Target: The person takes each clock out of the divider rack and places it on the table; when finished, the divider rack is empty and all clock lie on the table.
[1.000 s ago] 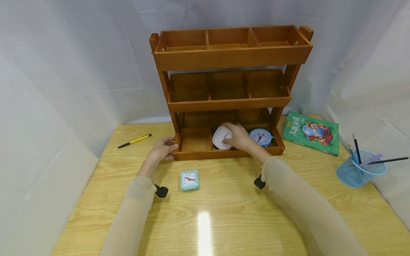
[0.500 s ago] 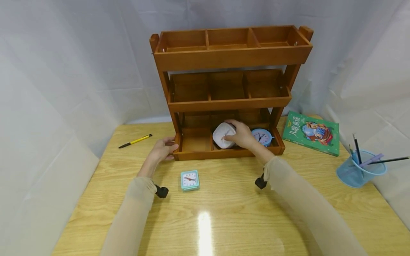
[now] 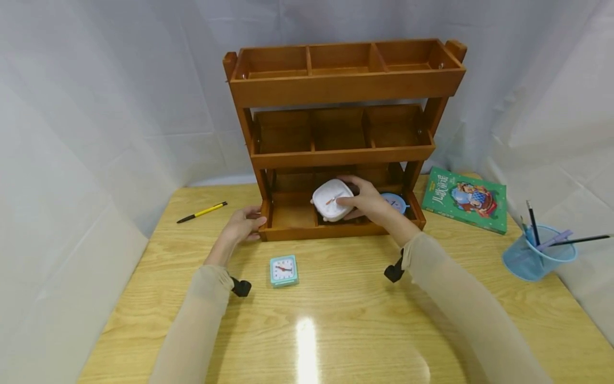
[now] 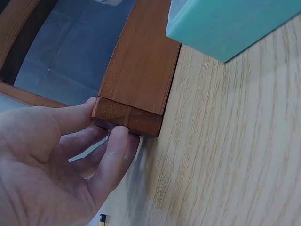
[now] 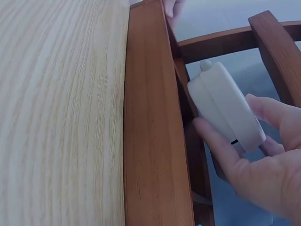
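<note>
In the head view my right hand [image 3: 366,205] grips a white alarm clock [image 3: 331,201] by its right side, thumb over the front. The clock is tilted, with an orange hand on its dial, above the bottom tier's middle compartment. The right wrist view shows the side of the white clock [image 5: 228,106] between thumb and fingers. My left hand [image 3: 243,223] holds the lower left corner of the wooden shelf [image 3: 336,232], fingers and thumb around its end [image 4: 127,117]. Partly covered by the right hand, a blue round alarm clock [image 3: 394,201] sits in the bottom right compartment.
On the table in front of the shelf stands a small turquoise square clock [image 3: 284,270]. A yellow and black pen [image 3: 201,212] lies to the left. Over on the right are a green book [image 3: 465,200] and a blue mesh cup [image 3: 537,256] of pens.
The right hand has raised the white clock from the compartment and tilted its dial toward the viewer, covering more of the blue clock. My left hand keeps its place on the shelf corner.
</note>
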The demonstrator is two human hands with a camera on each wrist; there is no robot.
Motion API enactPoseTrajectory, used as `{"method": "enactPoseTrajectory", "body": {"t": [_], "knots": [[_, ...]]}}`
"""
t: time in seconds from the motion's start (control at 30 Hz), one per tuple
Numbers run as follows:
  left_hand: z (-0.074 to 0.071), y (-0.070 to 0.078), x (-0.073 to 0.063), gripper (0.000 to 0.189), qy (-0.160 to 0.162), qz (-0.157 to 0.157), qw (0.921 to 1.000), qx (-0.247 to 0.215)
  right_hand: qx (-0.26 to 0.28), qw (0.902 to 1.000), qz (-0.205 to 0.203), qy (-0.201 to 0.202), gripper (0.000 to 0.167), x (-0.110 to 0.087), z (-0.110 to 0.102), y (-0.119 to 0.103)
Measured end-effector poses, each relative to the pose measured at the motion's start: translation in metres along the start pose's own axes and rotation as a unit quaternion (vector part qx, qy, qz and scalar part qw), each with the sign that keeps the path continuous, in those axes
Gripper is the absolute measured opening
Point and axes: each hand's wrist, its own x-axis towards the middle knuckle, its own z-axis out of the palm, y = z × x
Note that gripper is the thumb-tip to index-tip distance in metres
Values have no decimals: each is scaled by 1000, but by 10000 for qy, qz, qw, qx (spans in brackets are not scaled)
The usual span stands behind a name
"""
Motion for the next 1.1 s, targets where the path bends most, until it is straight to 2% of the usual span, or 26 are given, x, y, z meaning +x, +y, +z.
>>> {"method": "enactPoseTrajectory", "body": {"t": [0.1, 0.27, 0.57, 0.8, 1.1], "knots": [[0, -1, 2, 60, 20, -10, 10000, 6, 389, 9990, 191, -140, 70, -1, 1, 0], [0, -2, 2, 60, 14, -30, 10000, 6, 906, 9933, 379, -601, 68, -5, -1, 2], [0, -1, 2, 60, 3, -39, 10000, 3, 1344, 9834, 372, -1162, 65, -13, -5, 4], [0, -2, 4, 60, 0, -23, 10000, 30, 1377, 9789, 308, -1480, 61, -20, -6, 5], [-1, -1, 2, 60, -21, -15, 10000, 32, 954, 9739, 384, -2023, 57, -28, -4, 9]]}}
